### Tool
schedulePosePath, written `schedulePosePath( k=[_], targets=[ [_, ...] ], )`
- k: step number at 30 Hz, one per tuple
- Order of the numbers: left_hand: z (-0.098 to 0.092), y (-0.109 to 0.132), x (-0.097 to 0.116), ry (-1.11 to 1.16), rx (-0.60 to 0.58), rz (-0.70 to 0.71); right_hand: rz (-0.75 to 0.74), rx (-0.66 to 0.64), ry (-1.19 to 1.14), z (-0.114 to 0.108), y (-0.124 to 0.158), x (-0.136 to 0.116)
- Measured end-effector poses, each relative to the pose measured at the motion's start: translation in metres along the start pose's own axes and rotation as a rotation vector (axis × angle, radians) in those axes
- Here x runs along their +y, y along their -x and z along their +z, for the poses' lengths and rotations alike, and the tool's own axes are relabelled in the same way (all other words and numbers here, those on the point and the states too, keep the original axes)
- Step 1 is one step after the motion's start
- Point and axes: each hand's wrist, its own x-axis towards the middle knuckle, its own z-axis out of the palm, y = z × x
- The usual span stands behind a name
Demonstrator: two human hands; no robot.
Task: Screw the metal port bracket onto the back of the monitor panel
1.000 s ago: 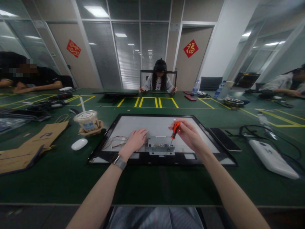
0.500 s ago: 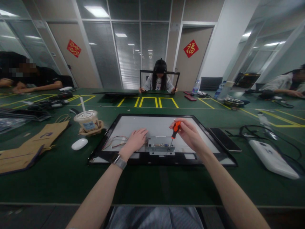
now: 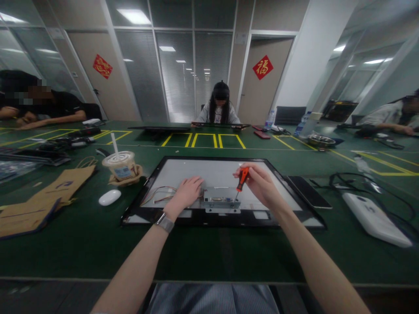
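Observation:
My right hand (image 3: pixel 260 181) is closed round the orange-and-black handle of a screwdriver (image 3: pixel 243 175). Its shaft slants down to the right end of a metal bracket (image 3: pixel 221 192) with connector ports along its front. That bracket stands on the back of a display panel (image 3: pixel 209 168), a pale sheet in a black frame lying flat on the table. Fingers stretched out, my left hand (image 3: pixel 189 191) lies on the panel beside the bracket's left end; its thumb side is partly hidden. Thin cables (image 3: pixel 160 192) run to the left of it.
A lidded drink cup (image 3: pixel 120 165), a white mouse (image 3: pixel 110 197) and a paper bag (image 3: pixel 49 196) lie to the left. On the right are a black phone (image 3: pixel 309 191), a white device (image 3: pixel 376 218) and dark cables (image 3: pixel 347 179). A person (image 3: pixel 220 102) sits opposite; others sit at both sides.
The screwdriver handle has turned slightly and tilts a little differently. My left hand stays in place. Across the table, the person has lowered a black frame from upright to nearly flat.

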Motion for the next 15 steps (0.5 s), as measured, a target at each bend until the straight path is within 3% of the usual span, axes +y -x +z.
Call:
schedulePosePath(
  k=[6,15],
  targets=[
    [-0.0005,0.0003,0.0000,0.005,-0.006,0.000,0.022,0.013,-0.038,-0.0011,-0.0004,0.0011],
    [-0.0010,0.0010,-0.0005,0.012,-0.019,-0.006,-0.030,0.038,0.081,0.0019,0.0015,-0.0008]
  ],
)
